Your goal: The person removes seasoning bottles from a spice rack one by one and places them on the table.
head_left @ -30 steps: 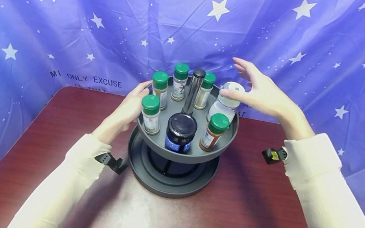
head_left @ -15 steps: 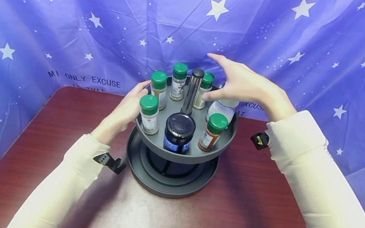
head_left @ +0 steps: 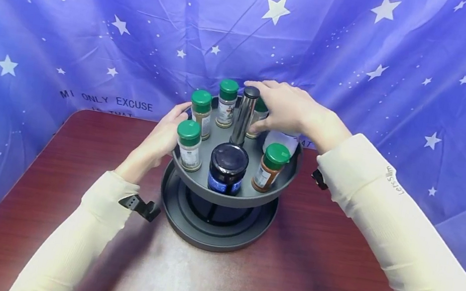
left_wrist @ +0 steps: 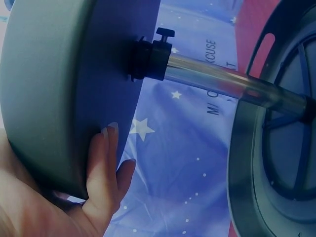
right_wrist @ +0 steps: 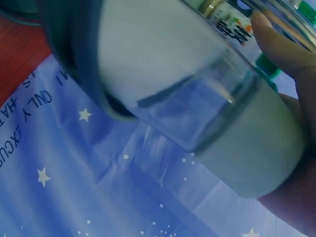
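Note:
My left hand [head_left: 163, 134] holds the rim of the upper tray [head_left: 207, 193] of a two-tier rotating rack; in the left wrist view, its fingers [left_wrist: 101, 168] curl under the tray's edge. Over the back right of that tray reaches my right hand [head_left: 295, 109], its thumb in front of a green-capped spice jar [head_left: 260, 106] beside the metal post [head_left: 243, 119]. That jar is partly covered, and whether the fingers grip it is hidden. Beneath the right hand stands a clear jar of white powder [head_left: 281, 142], filling much of the right wrist view.
On the upper tray also stand a dark-lidded jar [head_left: 228, 167], a red-brown spice jar [head_left: 270, 169] and several green-capped jars along the left and back. Below is the lower tray [head_left: 213, 244], on a red-brown table [head_left: 308, 279]. A starry purple cloth [head_left: 138, 49] hangs behind.
My right hand has moved left and down, from over the white-lidded jar to the green-capped jar by the post. The left hand stays on the tray's rim.

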### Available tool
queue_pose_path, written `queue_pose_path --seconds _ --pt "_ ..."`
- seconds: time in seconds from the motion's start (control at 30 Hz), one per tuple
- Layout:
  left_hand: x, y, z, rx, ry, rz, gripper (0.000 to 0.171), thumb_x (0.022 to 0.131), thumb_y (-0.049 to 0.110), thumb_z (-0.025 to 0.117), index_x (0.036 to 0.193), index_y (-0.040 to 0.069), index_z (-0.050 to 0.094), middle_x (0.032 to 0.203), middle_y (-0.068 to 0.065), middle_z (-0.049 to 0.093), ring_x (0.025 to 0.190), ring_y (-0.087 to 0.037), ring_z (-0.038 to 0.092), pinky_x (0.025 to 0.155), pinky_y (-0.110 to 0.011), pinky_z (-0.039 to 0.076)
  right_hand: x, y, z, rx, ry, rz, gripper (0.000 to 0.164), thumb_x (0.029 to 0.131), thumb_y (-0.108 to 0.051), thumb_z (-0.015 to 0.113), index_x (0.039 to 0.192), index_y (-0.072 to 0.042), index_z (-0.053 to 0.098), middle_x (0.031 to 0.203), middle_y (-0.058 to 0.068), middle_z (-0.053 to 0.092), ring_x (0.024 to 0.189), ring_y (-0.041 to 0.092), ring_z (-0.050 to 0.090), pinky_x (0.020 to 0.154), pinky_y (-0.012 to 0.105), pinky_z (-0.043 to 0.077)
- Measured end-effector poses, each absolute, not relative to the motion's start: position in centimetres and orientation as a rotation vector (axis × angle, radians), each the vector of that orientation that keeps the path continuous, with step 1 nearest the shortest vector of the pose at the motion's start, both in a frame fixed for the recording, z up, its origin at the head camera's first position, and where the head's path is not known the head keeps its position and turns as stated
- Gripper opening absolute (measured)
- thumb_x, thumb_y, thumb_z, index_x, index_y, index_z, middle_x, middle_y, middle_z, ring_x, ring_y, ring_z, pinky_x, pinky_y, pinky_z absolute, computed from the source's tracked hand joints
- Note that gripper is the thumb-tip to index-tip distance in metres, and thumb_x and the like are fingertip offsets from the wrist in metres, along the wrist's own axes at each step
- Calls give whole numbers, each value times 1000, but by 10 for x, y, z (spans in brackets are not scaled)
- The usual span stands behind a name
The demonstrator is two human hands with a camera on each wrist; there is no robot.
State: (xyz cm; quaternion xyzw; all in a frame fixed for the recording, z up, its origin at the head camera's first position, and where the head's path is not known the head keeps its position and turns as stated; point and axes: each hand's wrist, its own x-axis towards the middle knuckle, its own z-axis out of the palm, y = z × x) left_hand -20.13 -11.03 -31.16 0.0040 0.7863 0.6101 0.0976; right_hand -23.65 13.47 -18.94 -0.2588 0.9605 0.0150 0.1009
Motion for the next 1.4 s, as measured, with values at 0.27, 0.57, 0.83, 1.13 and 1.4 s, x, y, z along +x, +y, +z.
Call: queue_pose_path --seconds 0.27,0.57,0.83,1.13,1.4 --pt "-201 -110 -311 4 2323 1814 47 108 35 24 155 38 24 165 2 19 151 -25 20 107 -70 34 -238 132 -198 -810 2899 123 57 83 -42 77 127 -13 56 142 15 50 129 39 49 104 61 43" --pt "-202 -109 -311 -12 2330 1803 48 107 36 24 155 38 24 165 1 20 151 -27 21 103 -73 35 -237 133 -199 -811 2919 136 31 97 -31 63 121 -14 56 122 16 56 110 38 58 90 57 50" --pt "-202 -108 -312 0 2348 1804 48 107 37 24 155 36 24 164 0 22 150 -26 23 105 -69 36 -235 131 -193 -777 2931 129 32 96 -26 62 125 -13 54 114 14 60 109 35 57 85 56 49" --pt "-203 -106 -312 2 2370 1792 48 107 37 24 155 34 25 164 0 23 151 -26 21 110 -66 33 -237 141 -180 -804 2925 -62 42 96 -22 62 134 -6 52 118 16 62 104 32 57 85 48 48" --pt "-204 -107 -315 -6 2369 1792 48 107 38 24 155 35 25 164 0 22 151 -26 21 111 -66 32 -238 155 -163 -751 2993 -233 35 95 -24 60 127 -9 58 124 17 64 111 34 59 96 52 47"
